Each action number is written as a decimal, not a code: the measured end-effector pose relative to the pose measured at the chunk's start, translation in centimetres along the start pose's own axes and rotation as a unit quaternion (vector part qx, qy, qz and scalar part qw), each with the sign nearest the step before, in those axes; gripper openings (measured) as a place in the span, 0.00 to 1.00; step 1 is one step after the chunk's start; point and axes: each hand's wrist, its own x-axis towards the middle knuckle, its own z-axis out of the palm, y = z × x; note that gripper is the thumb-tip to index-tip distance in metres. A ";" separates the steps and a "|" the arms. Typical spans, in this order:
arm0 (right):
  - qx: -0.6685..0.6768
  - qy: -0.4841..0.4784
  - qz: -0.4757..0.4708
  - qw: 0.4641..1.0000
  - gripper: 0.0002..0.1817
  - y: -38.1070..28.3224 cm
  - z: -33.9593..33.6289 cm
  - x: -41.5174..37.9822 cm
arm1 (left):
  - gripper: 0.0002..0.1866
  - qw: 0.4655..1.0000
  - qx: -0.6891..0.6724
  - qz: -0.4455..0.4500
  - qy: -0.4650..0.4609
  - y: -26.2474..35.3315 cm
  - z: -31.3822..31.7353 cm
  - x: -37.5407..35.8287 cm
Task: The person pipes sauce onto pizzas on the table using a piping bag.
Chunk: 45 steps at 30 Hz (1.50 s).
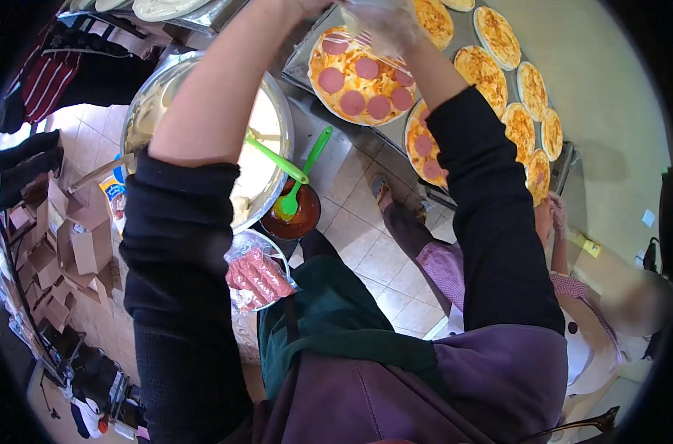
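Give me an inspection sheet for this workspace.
Surface: metal tray carrying pizzas.
Job's things: pizza topped with sausage slices; a second one partly hidden by the sleeve.
Clutter: green spoon in a sauce bowl, big metal bowl, bagged sausages.
Hands: right hand in a clear glove over the pizza; left hand out of view.
Cables: nothing seen.
Surroundings: tiled floor, cardboard boxes, another person seated nearby.

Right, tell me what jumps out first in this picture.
The round pizza topped with pink salami slices on the metal tray, with a gloved right hand over it. To its right curves a row of small cheese-topped pizza bases. Lower left, a green spatula stands in a bowl of red sauce.
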 end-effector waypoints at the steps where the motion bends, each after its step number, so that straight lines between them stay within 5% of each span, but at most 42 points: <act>1: -0.103 0.005 -0.065 0.993 0.16 -0.4 -0.9 -0.9 | 0.12 1.000 -0.006 0.002 0.000 -1.2 0.8 0.5; 2: -0.108 0.002 -0.063 0.992 0.16 -1.5 -3.2 -2.6 | 0.13 0.999 0.002 0.041 -0.029 -3.1 1.8 1.0; 3: -0.398 -0.083 -0.009 0.914 0.15 -2.5 -7.2 -5.2 | 0.14 0.995 0.011 0.080 -0.057 -4.6 3.0 1.6; 4: -0.647 -0.158 0.045 0.744 0.16 -3.1 -9.3 -6.5 | 0.15 0.985 0.132 0.112 -0.003 -5.0 4.6 2.2; 8: -0.585 -0.009 -0.033 0.810 0.19 -8.2 -2.8 -8.1 | 0.16 0.997 -0.011 0.053 -0.059 -4.4 7.6 0.8; 10: -0.282 0.051 0.058 0.956 0.17 -6.8 -2.3 -7.2 | 0.17 0.997 -0.013 0.051 -0.054 -4.0 7.0 0.7; 11: -0.112 0.079 0.101 0.985 0.17 -5.7 -2.1 -6.5 | 0.16 0.997 -0.017 0.042 -0.059 -3.6 5.8 0.6; 13: 0.236 0.122 0.174 0.948 0.17 -3.6 -1.4 -4.9 | 0.14 0.997 -0.002 0.055 -0.059 -2.6 2.7 0.0; 14: 0.241 0.120 0.173 0.947 0.17 -3.0 -0.4 -3.3 | 0.14 0.996 0.016 0.076 -0.054 -2.1 1.1 -0.4; 15: -0.058 0.037 -0.039 0.997 0.17 -2.8 1.0 -0.9 | 0.14 0.997 -0.005 0.065 -0.048 -1.5 0.1 -0.8; 16: -0.350 -0.047 -0.246 0.903 0.17 -2.2 1.8 0.7 | 0.14 0.997 -0.027 0.054 -0.042 -1.0 -0.7 -1.1; 17: -0.346 -0.045 -0.247 0.904 0.17 -0.2 1.7 1.2 | 0.14 0.999 0.028 0.023 -0.010 -0.1 -1.4 -1.5; 18: -0.063 -0.046 -0.126 0.989 0.16 2.3 1.3 1.4 | 0.14 0.999 0.031 0.022 -0.009 -0.1 -1.6 -1.7; 19: 0.225 -0.045 0.006 0.973 0.15 2.8 1.6 1.6 | 0.14 0.999 0.027 0.035 -0.011 -0.3 -1.7 -1.7; 20: 0.225 -0.045 0.006 0.973 0.15 2.7 1.2 1.0 | 0.14 0.999 0.022 0.048 -0.013 -0.5 -1.8 -1.7; 21: -0.033 -0.013 -0.025 0.999 0.13 0.8 1.3 -0.2 | 0.14 0.997 -0.061 0.026 -0.043 -1.6 -1.0 -1.3; 22: -0.291 0.020 -0.054 0.955 0.11 -0.9 1.1 -1.7 | 0.14 0.997 -0.063 0.028 -0.044 -2.5 -0.2 -1.0; 24: -0.400 0.008 -0.038 0.915 0.13 -4.6 0.5 -5.7 | 0.15 0.982 0.087 0.152 -0.069 -4.1 1.9 -0.3; 26: -0.504 -0.002 -0.023 0.864 0.14 -7.4 -0.6 -7.8 | 0.16 0.993 0.095 0.065 0.018 -4.3 6.0 -0.9; 28: -0.654 -0.011 -0.075 0.753 0.15 -9.1 -1.3 -8.7 | 0.16 0.998 0.034 0.039 -0.032 -3.9 7.3 -1.2; 30: -0.643 -0.021 -0.078 0.762 0.15 -8.6 -1.7 -8.7 | 0.16 0.996 -0.023 0.011 -0.082 -3.5 7.7 -2.0; 33: -0.604 -0.044 -0.031 0.795 0.17 -9.1 0.2 -7.0 | 0.16 0.996 0.060 0.034 0.056 -1.8 5.4 -3.0; 35: -0.571 -0.061 0.020 0.818 0.21 -7.8 2.7 -5.1 | 0.15 0.983 0.110 0.142 -0.044 -2.4 1.8 -1.7; 36: -0.442 -0.054 -0.004 0.896 0.18 -6.1 3.6 -3.5 | 0.13 0.999 0.026 0.035 -0.030 -2.5 0.8 -1.6; 37: -0.302 -0.047 -0.028 0.952 0.15 -4.3 4.3 -1.9 | 0.12 0.991 0.132 0.029 0.016 0.1 0.1 -2.9; 39: -0.008 -0.028 -0.071 0.997 0.12 -2.2 4.9 -0.2 | 0.12 0.998 0.028 0.047 -0.005 -0.2 -1.5 -2.9; 43: -0.080 0.016 -0.076 0.994 0.11 -3.7 4.8 -2.3 | 0.12 0.997 0.070 0.015 0.040 0.0 0.2 -3.5; 44: -0.302 -0.012 0.017 0.953 0.14 -5.9 4.2 -4.2 | 0.12 0.998 0.039 0.038 0.005 -1.0 1.1 -3.3; 45: -0.506 -0.038 0.109 0.855 0.19 -7.5 3.1 -5.6 | 0.12 0.998 0.008 0.062 -0.030 -2.4 2.1 -3.0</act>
